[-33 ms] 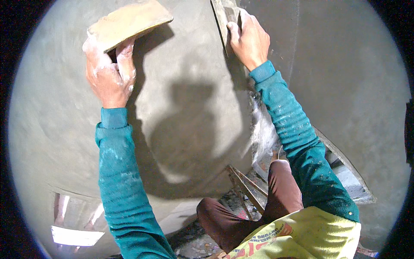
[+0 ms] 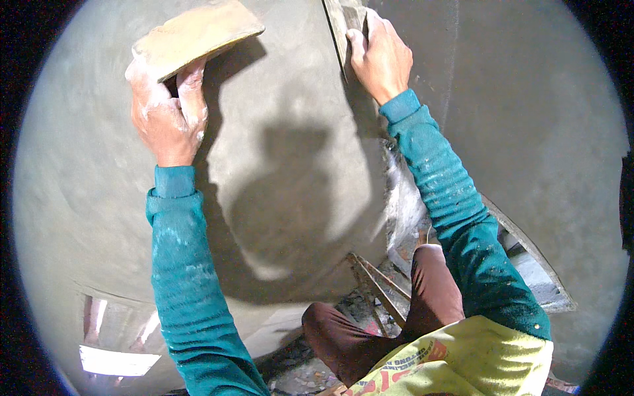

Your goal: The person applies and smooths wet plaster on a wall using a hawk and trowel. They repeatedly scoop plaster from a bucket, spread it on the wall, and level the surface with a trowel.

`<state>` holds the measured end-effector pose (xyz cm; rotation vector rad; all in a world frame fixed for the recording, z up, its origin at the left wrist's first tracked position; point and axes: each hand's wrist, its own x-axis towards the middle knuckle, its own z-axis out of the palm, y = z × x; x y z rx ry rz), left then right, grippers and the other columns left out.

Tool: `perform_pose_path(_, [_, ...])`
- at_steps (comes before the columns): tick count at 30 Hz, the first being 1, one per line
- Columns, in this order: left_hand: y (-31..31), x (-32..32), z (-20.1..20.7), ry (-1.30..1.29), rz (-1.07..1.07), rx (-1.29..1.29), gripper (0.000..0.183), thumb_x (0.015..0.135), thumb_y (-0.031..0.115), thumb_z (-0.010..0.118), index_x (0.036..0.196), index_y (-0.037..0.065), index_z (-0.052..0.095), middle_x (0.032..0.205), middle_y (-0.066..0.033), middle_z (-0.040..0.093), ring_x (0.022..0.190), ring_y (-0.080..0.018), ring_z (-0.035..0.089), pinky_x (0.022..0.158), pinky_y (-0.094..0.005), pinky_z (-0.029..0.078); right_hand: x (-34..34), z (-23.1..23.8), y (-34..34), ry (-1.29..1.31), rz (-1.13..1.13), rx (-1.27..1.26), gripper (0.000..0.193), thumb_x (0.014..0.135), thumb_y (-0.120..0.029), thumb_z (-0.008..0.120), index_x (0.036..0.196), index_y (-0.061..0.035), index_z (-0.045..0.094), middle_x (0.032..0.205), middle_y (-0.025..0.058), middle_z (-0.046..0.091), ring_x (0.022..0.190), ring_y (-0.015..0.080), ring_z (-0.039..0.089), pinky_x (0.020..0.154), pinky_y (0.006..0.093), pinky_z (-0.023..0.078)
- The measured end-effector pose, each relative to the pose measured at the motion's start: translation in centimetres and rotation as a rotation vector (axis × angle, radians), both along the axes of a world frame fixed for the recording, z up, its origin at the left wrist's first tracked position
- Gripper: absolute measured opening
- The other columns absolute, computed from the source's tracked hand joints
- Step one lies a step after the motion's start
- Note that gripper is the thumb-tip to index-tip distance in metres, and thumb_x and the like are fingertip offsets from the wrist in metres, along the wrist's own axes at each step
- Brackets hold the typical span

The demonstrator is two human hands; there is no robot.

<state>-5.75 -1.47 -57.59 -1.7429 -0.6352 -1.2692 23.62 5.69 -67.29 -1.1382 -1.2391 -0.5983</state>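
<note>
My left hand [image 2: 165, 112], smeared with pale plaster, is closed at the upper left under a tan rectangular plastering float [image 2: 198, 33]. The slab's face is turned toward me, and its grip is mostly hidden behind it. At the top, slightly right of centre, my right hand [image 2: 384, 59] is wrapped round a grey, narrow wooden float [image 2: 341, 36]. That float lies along the corner edge of the smooth grey plastered wall [image 2: 290, 86], its upper end cut off by the picture's edge. Both arms are stretched up in green sleeves.
A darker grey wall [image 2: 528, 112] stands to the right, with an opening [image 2: 528, 264] low in it. Below the corner, rough broken masonry [image 2: 403, 191] shows. Thin wooden strips [image 2: 380, 290] lean over rubble [image 2: 310, 373] beside my knees. Another opening [image 2: 119, 330] is at lower left.
My right hand and its wooden float have shifted very slightly up and left. My left hand and the tan float are almost unmoved.
</note>
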Motion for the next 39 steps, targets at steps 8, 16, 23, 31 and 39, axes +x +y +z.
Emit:
perform_pose_path(8, [0.1, -0.2, -0.2, 0.0, 0.018, 0.025, 0.041, 0.096, 0.027, 0.073, 0.123, -0.001, 0.06, 0.121, -0.0212, 0.059, 0.108, -0.0386, 0.064, 0.093, -0.0418, 0.051, -0.6, -1.5, 0.9, -0.042, -0.055, 0.119, 0.044, 0.093, -0.022, 0.071, 0.134, -0.0088, 0.061, 0.103, 0.0152, 0.068, 0.09, 0.0365, 0.069, 0.072, 0.0451, 0.056])
perform_pose_path(16, [-0.3, -0.3, -0.4, -0.03, 0.07, -0.055, 0.045, 0.094, 0.029, 0.074, 0.122, -0.003, 0.06, 0.118, -0.0235, 0.061, 0.104, -0.0428, 0.063, 0.092, -0.0456, 0.051, -0.2, -22.4, -2.4, 0.03, 0.18, -0.327, 0.055, 0.096, -0.016, 0.062, 0.148, -0.0071, 0.048, 0.112, 0.0204, 0.065, 0.1, 0.039, 0.065, 0.085, 0.046, 0.054])
perform_pose_path(23, [-0.5, 0.4, -0.1, -0.006, 0.1, -0.005, 0.047, 0.092, 0.027, 0.075, 0.123, -0.002, 0.056, 0.114, -0.0232, 0.065, 0.1, -0.0436, 0.065, 0.087, -0.0476, 0.051, 0.3, -18.2, -4.1, 0.088, 0.246, -0.256, 0.051, 0.098, -0.022, 0.065, 0.145, -0.0097, 0.05, 0.127, 0.0211, 0.066, 0.107, 0.0416, 0.068, 0.088, 0.047, 0.056])
perform_pose_path(31, [-0.9, 0.7, -0.3, -0.022, 0.118, -0.077, 0.055, 0.094, 0.024, 0.069, 0.137, -0.003, 0.049, 0.123, -0.0246, 0.062, 0.111, -0.042, 0.064, 0.096, -0.0465, 0.05, 1.3, -0.9, -2.1, 0.031, 0.112, -0.038, 0.049, 0.096, -0.024, 0.066, 0.141, -0.0139, 0.052, 0.121, 0.0194, 0.069, 0.1, 0.0409, 0.07, 0.081, 0.047, 0.058])
perform_pose_path(39, [-0.8, 0.5, -0.1, 0.0, 0.117, -0.052, 0.058, 0.093, 0.021, 0.069, 0.141, -0.003, 0.046, 0.124, -0.0257, 0.063, 0.112, -0.0411, 0.065, 0.097, -0.0448, 0.05, 0.4, 1.5, -0.4, 0.045, 0.081, -0.026, 0.049, 0.094, -0.025, 0.068, 0.139, -0.0136, 0.053, 0.113, 0.0196, 0.072, 0.096, 0.0413, 0.071, 0.079, 0.0485, 0.058])
